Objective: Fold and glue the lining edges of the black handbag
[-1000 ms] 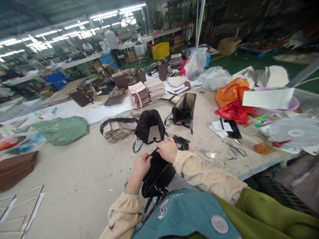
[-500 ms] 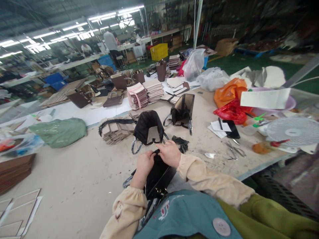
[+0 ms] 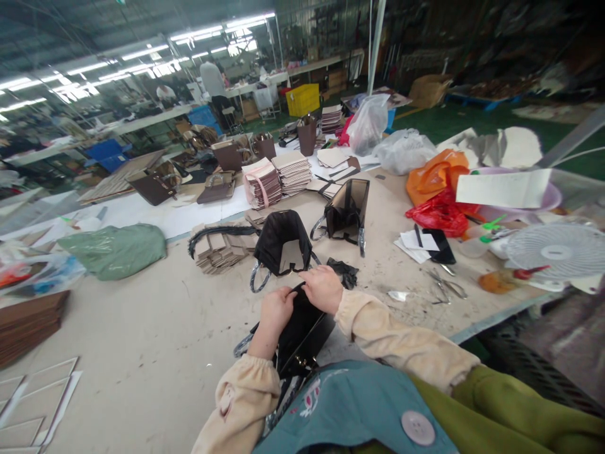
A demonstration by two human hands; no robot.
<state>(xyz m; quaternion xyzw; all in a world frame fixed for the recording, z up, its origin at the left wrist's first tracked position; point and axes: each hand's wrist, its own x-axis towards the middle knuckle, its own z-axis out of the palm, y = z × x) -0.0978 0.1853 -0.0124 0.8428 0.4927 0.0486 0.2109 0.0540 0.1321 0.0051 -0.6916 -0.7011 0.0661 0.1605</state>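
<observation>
A black bag [image 3: 307, 328] leans against my apron at the table's near edge, tilted, with metal fittings low on its front. My left hand [image 3: 278, 310] pinches the left part of its upper rim. Close beside it, my right hand [image 3: 322, 290] grips the same rim farther right, fingers bent over the edge. Just beyond my hands stands an open black bag [image 3: 282, 243] with wrapped handles. Behind it to the right is another open bag [image 3: 347, 211] with a tan lining. A crumpled black piece [image 3: 344, 273] lies right of my right hand.
Stacked panels [image 3: 295, 173] stand toward the back. A green bag [image 3: 116, 251] and brown sheets [image 3: 31, 325] lie left. On the right are a phone [image 3: 442, 246], pliers [image 3: 442, 287], a glue bottle [image 3: 498, 280] and a white fan [image 3: 560, 252]. A person [image 3: 211, 79] stands far behind.
Both hands keep their hold on the bag's rim and have shifted very slightly. The rim opening between them looks a little different. The other objects stay in place.
</observation>
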